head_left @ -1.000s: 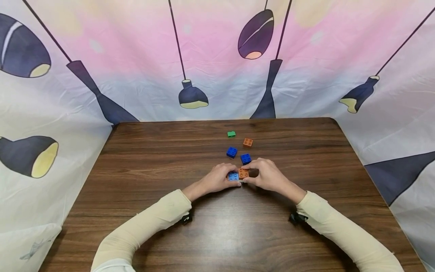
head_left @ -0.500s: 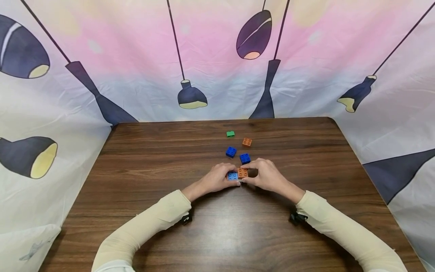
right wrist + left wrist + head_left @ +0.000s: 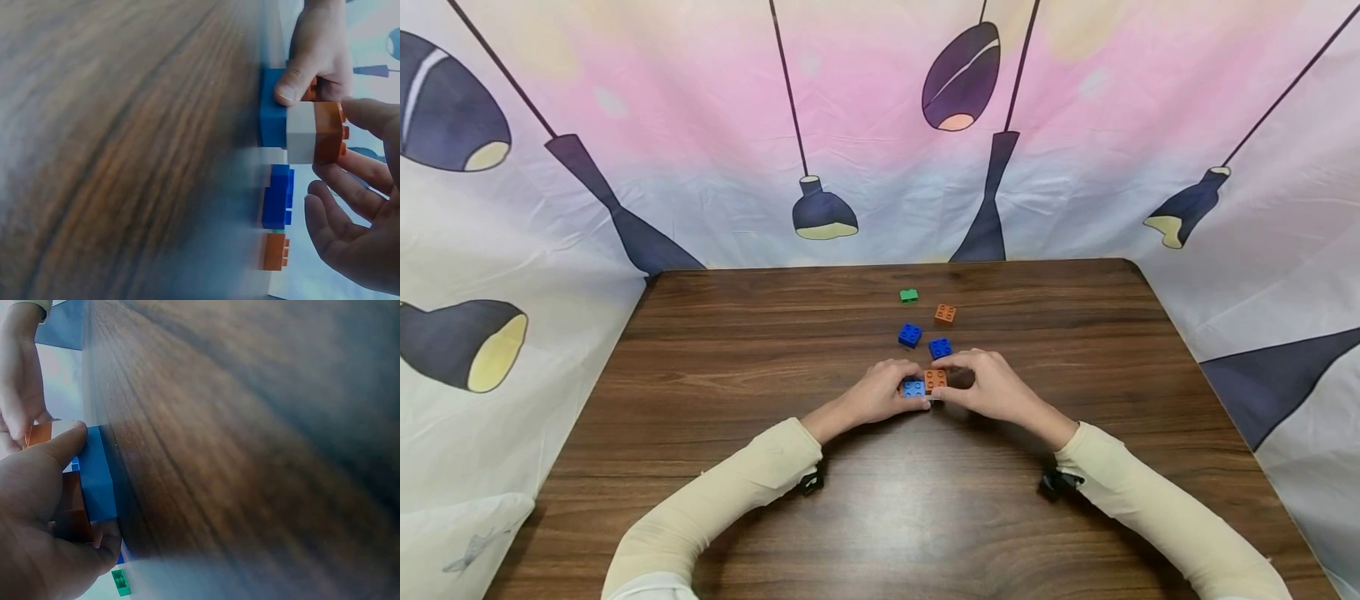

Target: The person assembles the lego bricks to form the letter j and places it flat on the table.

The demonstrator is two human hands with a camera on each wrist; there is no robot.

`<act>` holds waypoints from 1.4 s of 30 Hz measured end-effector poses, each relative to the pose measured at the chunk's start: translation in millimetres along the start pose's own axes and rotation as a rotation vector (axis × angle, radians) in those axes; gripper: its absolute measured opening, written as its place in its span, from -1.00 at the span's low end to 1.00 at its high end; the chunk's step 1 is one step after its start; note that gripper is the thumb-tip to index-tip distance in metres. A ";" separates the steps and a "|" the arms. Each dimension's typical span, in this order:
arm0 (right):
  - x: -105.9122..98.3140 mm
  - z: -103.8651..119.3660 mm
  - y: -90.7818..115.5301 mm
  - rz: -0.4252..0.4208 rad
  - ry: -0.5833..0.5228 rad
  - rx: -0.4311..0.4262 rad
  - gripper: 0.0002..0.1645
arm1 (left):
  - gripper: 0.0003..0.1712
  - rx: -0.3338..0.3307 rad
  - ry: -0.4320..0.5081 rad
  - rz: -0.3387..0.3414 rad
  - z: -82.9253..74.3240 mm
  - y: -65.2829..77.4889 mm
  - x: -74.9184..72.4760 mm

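Observation:
Near the table's middle stands a stack of toy building bricks. At its bottom is a light blue brick (image 3: 272,119), with a white brick (image 3: 300,132) joined on it and an orange brick (image 3: 329,132) topping the white one. Another orange-brown brick (image 3: 74,509) sits on the blue one, partly covered by my left hand (image 3: 880,392). That hand grips the light blue brick, thumb on one side and fingers on the opposite side. My right hand (image 3: 992,387) pinches the upper orange brick between thumb and forefinger; its other fingers curl loosely beside it.
Beyond the hands lie two dark blue bricks (image 3: 910,335), one very close to the right fingertips. Farther back are a loose orange brick (image 3: 945,313) and a small green brick (image 3: 908,296). A printed cloth (image 3: 722,167) hangs behind the wooden table (image 3: 760,333).
My right thumb has shifted slightly up the near side of the orange brick. The left hand and the loose bricks stay put.

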State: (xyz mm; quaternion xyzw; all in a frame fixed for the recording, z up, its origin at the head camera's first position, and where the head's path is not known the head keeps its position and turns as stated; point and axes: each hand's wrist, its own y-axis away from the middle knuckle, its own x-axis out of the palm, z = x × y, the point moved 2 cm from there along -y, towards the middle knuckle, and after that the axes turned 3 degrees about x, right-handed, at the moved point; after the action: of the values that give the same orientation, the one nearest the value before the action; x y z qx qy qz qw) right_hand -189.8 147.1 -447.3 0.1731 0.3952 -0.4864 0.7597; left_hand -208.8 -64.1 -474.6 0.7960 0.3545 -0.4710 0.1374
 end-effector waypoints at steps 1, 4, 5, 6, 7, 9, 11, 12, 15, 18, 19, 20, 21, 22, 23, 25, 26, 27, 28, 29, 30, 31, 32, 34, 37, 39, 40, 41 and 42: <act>-1.5 -0.3 0.0 -0.008 -0.014 0.008 -0.48 | -0.54 0.002 -0.001 -0.001 0.0 0.2 0.0; -7.5 -1.0 -0.7 -0.048 -0.054 0.020 -0.50 | -0.54 0.007 0.000 -0.005 0.1 0.5 -0.2; -9.6 -1.4 -1.2 -0.064 -0.064 0.018 -0.50 | -0.54 0.009 0.003 -0.006 0.2 0.4 -0.1; -12.0 -1.3 -1.8 -0.078 -0.075 0.018 -0.50 | -0.54 0.009 0.006 -0.009 0.3 0.3 -0.1; -14.1 -1.9 -2.9 -0.090 -0.084 0.021 -0.51 | -0.53 0.009 0.009 -0.008 0.5 0.3 -0.2; -17.9 -3.6 -5.2 -0.108 -0.095 0.026 -0.53 | -0.52 0.008 0.014 -0.007 0.7 0.2 -0.3; -20.9 -6.4 -8.1 -0.119 -0.094 0.033 -0.54 | -0.52 0.003 0.019 -0.002 0.3 0.3 -0.5; -22.0 -8.3 -9.8 -0.123 -0.088 0.037 -0.55 | -0.51 0.000 0.019 0.000 0.1 0.2 -0.6; -22.7 -16.1 -15.4 -0.131 -0.075 0.052 -0.56 | -0.51 -0.009 0.020 0.009 -0.9 0.2 -0.9; -21.4 -23.2 -20.4 -0.121 -0.068 0.067 -0.54 | -0.51 -0.014 0.019 0.016 -1.0 -0.5 -0.7; -20.7 -25.2 -22.2 -0.111 -0.067 0.073 -0.54 | -0.51 -0.015 0.019 0.020 -1.1 -0.6 -0.6; -19.7 -27.2 -24.0 -0.100 -0.066 0.078 -0.52 | -0.51 -0.017 0.021 0.022 -1.0 -0.7 -0.6; -18.7 -29.0 -25.9 -0.087 -0.062 0.082 -0.51 | -0.50 -0.018 0.020 0.024 -0.9 -0.7 -0.5; -17.4 -30.5 -28.0 -0.074 -0.059 0.087 -0.50 | -0.49 -0.019 0.020 0.025 -0.8 -0.6 -0.7; -16.3 -32.0 -29.9 -0.063 -0.053 0.092 -0.49 | -0.49 -0.021 0.022 0.026 -0.8 -0.6 -0.8; -13.6 -34.8 -34.1 -0.041 -0.044 0.101 -0.47 | -0.49 -0.025 0.025 0.028 -0.8 -0.1 -1.3; -12.4 -36.1 -36.0 -0.031 -0.040 0.106 -0.46 | -0.49 -0.027 0.026 0.028 -0.8 0.1 -1.7; -11.1 -37.0 -38.1 -0.022 -0.035 0.111 -0.45 | -0.49 -0.028 0.026 0.027 -0.6 0.5 -1.9; -10.4 -37.7 -40.0 -0.013 -0.030 0.115 -0.45 | -0.49 -0.029 0.027 0.027 -0.7 0.5 -2.3; -9.8 -38.2 -41.6 -0.006 -0.022 0.118 -0.44 | -0.49 -0.031 0.027 0.028 -0.7 0.5 -2.7; -9.3 -38.5 -43.2 0.002 -0.017 0.121 -0.44 | -0.49 -0.031 0.023 0.029 -0.6 0.5 -2.8; -8.9 -38.6 -44.5 0.008 -0.012 0.123 -0.43 | -0.49 -0.032 0.024 0.029 -0.5 0.5 -2.9; -8.4 -38.8 -45.9 0.012 -0.006 0.124 -0.43 | -0.49 -0.033 0.025 0.029 -0.5 0.7 -3.0; -8.0 -38.2 -47.7 0.019 0.005 0.122 -0.42 | -0.49 -0.033 0.025 0.031 -0.4 0.8 -2.8; -7.1 -37.9 -49.7 0.027 0.010 0.127 -0.42 | -0.49 -0.030 0.027 0.031 0.0 0.8 -1.8; -6.2 -38.2 -50.7 0.036 0.014 0.131 -0.42 | -0.50 -0.026 0.027 0.028 0.1 0.7 -1.1; -5.7 -38.9 -51.1 0.039 0.016 0.137 -0.41 | -0.50 -0.024 0.027 0.025 0.1 0.7 -1.0; -5.1 -39.5 -51.5 0.043 0.019 0.140 -0.41 | -0.51 -0.024 0.026 0.024 0.0 0.8 -0.8; -4.5 -40.1 -52.0 0.048 0.022 0.142 -0.41 | -0.51 -0.024 0.025 0.023 -0.1 0.8 -0.9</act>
State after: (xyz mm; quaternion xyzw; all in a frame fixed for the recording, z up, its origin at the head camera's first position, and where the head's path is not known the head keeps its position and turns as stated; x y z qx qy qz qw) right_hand -253.6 151.5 -462.7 0.2415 0.3639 -0.4931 0.7524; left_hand -208.4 -65.0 -473.9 0.8042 0.3527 -0.4549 0.1478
